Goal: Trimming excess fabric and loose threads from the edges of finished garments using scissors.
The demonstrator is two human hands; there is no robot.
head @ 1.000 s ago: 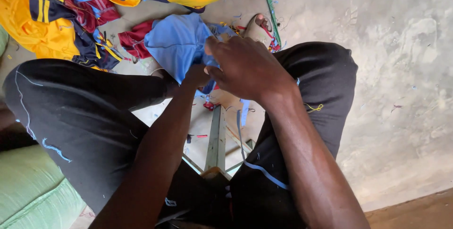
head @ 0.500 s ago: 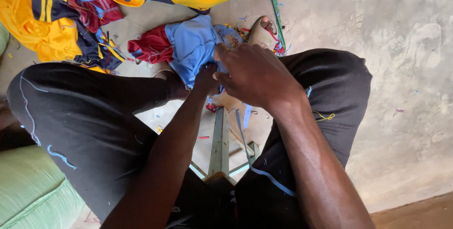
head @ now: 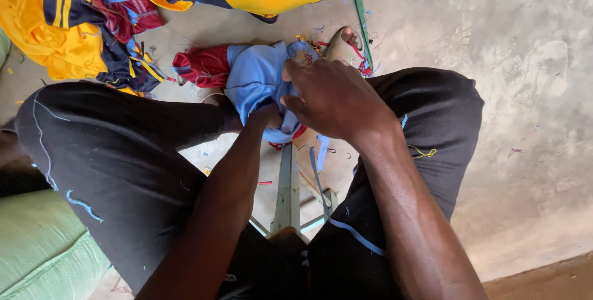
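- Concrete floor [head: 506,59]: grey, littered with thread ends and cloth snippets; carries everything listed below.
- Person's legs in black trousers [head: 117,152]: spread to either side of the work, loose threads clinging to the cloth; a sandalled foot [head: 346,43] shows beyond the hands.
- Pile of garments [head: 80,22]: yellow, navy and maroon pieces heaped at the far left, well apart from the hands; appears untouched stock.
- Green cushion [head: 37,250]: near left corner, beside the thigh.
- Wooden stool frame [head: 287,189]: pale rails between the knees, directly below the hands.
- Blue cloth [head: 256,77]: light blue piece bunched with a maroon part [head: 204,65], held low between the legs just above the floor. Judged as mid-handling, only one piece in work.
- Right hand [head: 336,99]: palm down, fingers curled and closed on the blue cloth's near edge.
- Left hand [head: 269,114]: mostly hidden under the cloth and the right hand; touches the blue cloth from below, but its grip cannot be told.
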